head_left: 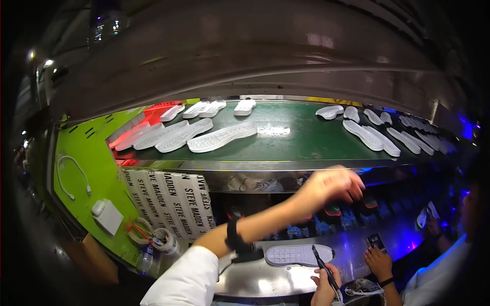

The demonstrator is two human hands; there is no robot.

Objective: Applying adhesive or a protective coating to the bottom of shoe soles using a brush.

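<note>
My left arm, in a white sleeve with a black wristband, stretches up and to the right. Its hand, my left hand (337, 186), hovers over the dark gap before the green belt, fingers curled inward; whatever they may hold is hidden. At the lower middle my right hand (327, 286) grips a black pen-shaped tool (327, 270), tip upward. That tip overlaps the right part of a white shoe sole (290, 255), which lies flat on the metal bench (255, 278); whether they touch I cannot tell.
White soles (223, 136) line the green belt (296, 137), more standing at its right (363, 133). Left is a green board (76, 137) with a white cable and tape rolls (166, 240). A co-worker's hand (378, 263) rests at right by a small black item. A dark hood overhangs.
</note>
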